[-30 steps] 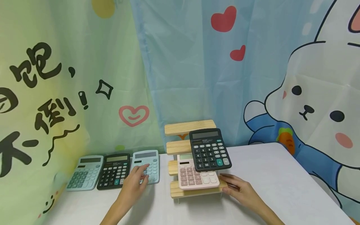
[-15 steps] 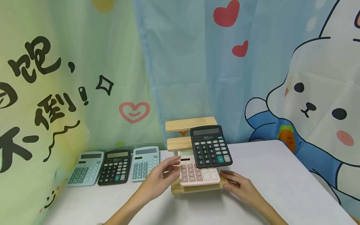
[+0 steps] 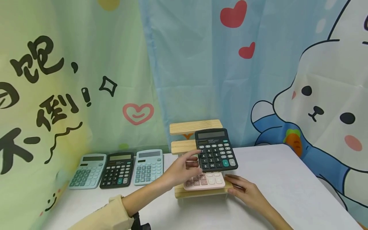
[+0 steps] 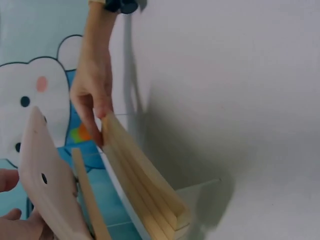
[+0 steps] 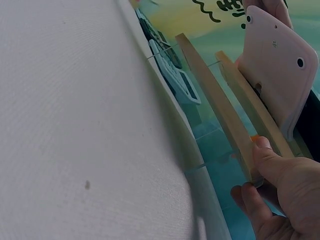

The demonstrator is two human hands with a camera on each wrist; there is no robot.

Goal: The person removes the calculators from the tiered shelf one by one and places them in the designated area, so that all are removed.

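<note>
A black calculator leans on a tiered wooden-slat stand, overlapping a pink calculator on the lowest slat. My left hand is at the black calculator's left edge, its index fingertip over the keys and its thumb lower down, in front of the pink one. My right hand pinches the right end of the lowest slat, thumb on one face and fingers on the other in the right wrist view. The pink calculator's back faces that camera.
Left of the stand, a pale blue calculator, another black calculator and a grey-blue calculator lie in a row on the white table. Behind them hangs a printed curtain.
My left hand has moved right, from the pale blue calculator in the row to the black calculator on the stand. My right hand keeps its place at the slat.
</note>
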